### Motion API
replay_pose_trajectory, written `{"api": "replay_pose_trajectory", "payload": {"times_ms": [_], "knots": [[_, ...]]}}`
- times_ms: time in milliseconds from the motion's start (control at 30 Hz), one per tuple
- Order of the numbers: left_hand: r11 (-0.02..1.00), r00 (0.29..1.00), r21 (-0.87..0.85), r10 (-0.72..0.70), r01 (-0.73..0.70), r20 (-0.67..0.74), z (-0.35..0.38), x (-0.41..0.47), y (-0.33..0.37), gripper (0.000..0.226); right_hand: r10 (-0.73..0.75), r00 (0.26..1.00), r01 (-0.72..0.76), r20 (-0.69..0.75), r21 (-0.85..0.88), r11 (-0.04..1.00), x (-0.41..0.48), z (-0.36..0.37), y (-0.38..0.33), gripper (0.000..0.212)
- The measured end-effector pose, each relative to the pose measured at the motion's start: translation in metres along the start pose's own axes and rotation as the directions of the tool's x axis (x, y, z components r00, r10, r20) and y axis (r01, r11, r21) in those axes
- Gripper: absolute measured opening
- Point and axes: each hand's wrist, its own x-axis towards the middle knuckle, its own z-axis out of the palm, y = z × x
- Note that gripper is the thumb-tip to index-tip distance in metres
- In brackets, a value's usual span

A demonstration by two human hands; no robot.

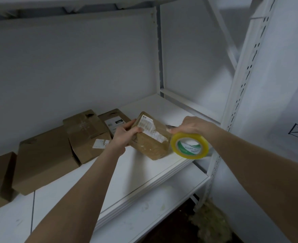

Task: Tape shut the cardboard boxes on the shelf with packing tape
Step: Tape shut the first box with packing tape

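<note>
Now, step: taping small box [151, 144], judged barely begun.
Box place: frame centre, tilted, lower end on shelf [144, 172] near its right front edge.
Left hand [122, 137]: fingers curled round box's left edge, holding it.
Right hand [192, 126]: fingers curled over tape roll [189, 145], just right of box.
Tip: steady box, pull tape taut across seam, press flat.
Other boxes [46, 160]: centre left, in a row.
</note>
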Motion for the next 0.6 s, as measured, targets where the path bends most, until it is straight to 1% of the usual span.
{"api": "replay_pose_trajectory", "payload": {"times_ms": [67, 100, 133, 200, 233, 267, 333, 367, 433, 500, 533, 567, 600], "knots": [[0.999, 0.999, -0.035, -0.019, 0.018, -0.032, 0.002, 0.0, -0.002, 0.056, 0.006, 1.0, -0.006, -0.002, 0.001, 1.0, 0.004, 0.007, -0.001, 0.081], [0.997, 0.998, -0.068, -0.029, 0.026, -0.051, 0.002, -0.001, -0.002, 0.054, 0.002, 1.0, -0.002, -0.009, 0.011, 1.0, 0.003, 0.008, -0.002, 0.079], [0.994, 0.997, -0.107, -0.042, 0.035, -0.065, 0.003, -0.001, -0.002, 0.052, -0.006, 1.0, 0.006, -0.009, 0.036, 0.999, 0.001, 0.007, -0.002, 0.072], [0.978, 0.993, -0.204, -0.073, 0.053, -0.094, 0.001, -0.003, -0.004, 0.048, -0.05, 0.999, 0.048, 0.006, 0.143, 0.989, 0.001, 0.001, 0.002, 0.051], [0.967, 0.99, -0.249, -0.087, 0.057, -0.113, 0.0, -0.004, -0.007, 0.047, -0.065, 0.997, 0.057, 0.032, 0.192, 0.98, 0.0, -0.004, 0.004, 0.045], [0.956, 0.987, -0.286, -0.099, 0.059, -0.128, -0.001, -0.005, -0.01, 0.046, -0.067, 0.996, 0.053, 0.055, 0.221, 0.974, -0.001, -0.007, 0.005, 0.045], [0.939, 0.983, -0.339, -0.115, 0.061, -0.141, -0.001, -0.008, -0.016, 0.045, -0.044, 0.997, 0.027, 0.066, 0.241, 0.97, -0.003, -0.013, 0.006, 0.054], [0.936, 0.983, -0.347, -0.114, 0.057, -0.144, 0.0, -0.008, -0.019, 0.045, -0.044, 0.996, 0.026, 0.073, 0.235, 0.972, -0.002, -0.014, 0.005, 0.052], [0.95, 0.983, -0.308, -0.098, 0.046, -0.156, 0.002, -0.007, -0.024, 0.046, -0.068, 0.993, 0.048, 0.099, 0.196, 0.979, -0.005, -0.014, -0.002, 0.037], [0.976, 0.984, -0.218, -0.05, 0.012, -0.173, 0.003, -0.008, -0.026, 0.044, -0.071, 0.991, 0.049, 0.114, 0.183, 0.982, -0.004, -0.013, -0.012, 0.034], [0.989, 0.983, -0.144, -0.01, -0.016, -0.181, 0.003, -0.008, -0.025, 0.043, -0.07, 0.992, 0.05, 0.105, 0.177, 0.983, -0.003, -0.012, -0.016, 0.035], [0.998, 0.982, -0.031, 0.044, -0.05, -0.183, 0.003, -0.009, -0.024, 0.042, -0.072, 0.994, 0.058, 0.084, 0.164, 0.985, -0.003, -0.01, -0.018, 0.034], [0.989, 0.979, 0.12, 0.105, -0.084, -0.175, 0.003, -0.008, -0.021, 0.04, -0.08, 0.995, 0.071, 0.064, 0.139, 0.988, -0.003, -0.009, -0.021, 0.031]]}}
